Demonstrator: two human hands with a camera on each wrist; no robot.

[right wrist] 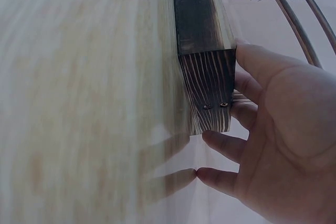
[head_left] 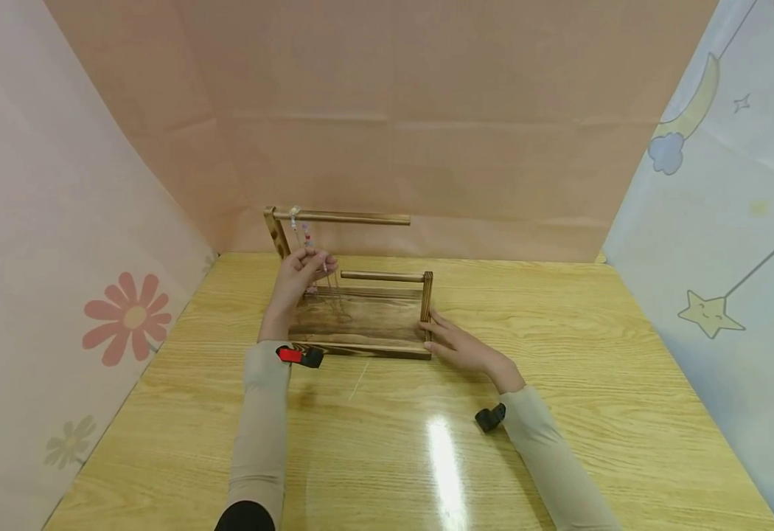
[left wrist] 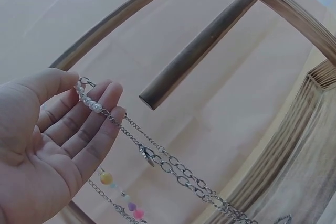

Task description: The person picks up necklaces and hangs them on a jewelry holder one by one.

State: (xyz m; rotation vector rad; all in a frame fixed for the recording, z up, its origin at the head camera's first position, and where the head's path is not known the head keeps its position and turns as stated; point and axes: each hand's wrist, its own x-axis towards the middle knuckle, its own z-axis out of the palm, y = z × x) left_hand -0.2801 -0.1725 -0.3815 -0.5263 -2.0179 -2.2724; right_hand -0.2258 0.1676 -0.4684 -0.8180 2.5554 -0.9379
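Observation:
My left hand (head_left: 298,276) pinches a necklace (left wrist: 163,163) between thumb and fingers. It is a thin metal chain with a short row of white pearl-like beads at the fingertips, its strands hanging down over the base of a wooden jewelry stand (head_left: 367,316). Beyond that hand, a strand with coloured beads (head_left: 307,236) hangs at the left of the stand's upper bar (head_left: 354,217). My right hand (head_left: 463,348) holds the stand's right end, its thumb at the front corner and its fingers around the end post (right wrist: 207,90).
The stand's lower bar (head_left: 383,276) reaches left from the right post and stops at a free end. All this stands on a wood-grain table (head_left: 559,354). A peach backdrop (head_left: 427,147) rises behind, with patterned side sheets (head_left: 712,221) flanking it.

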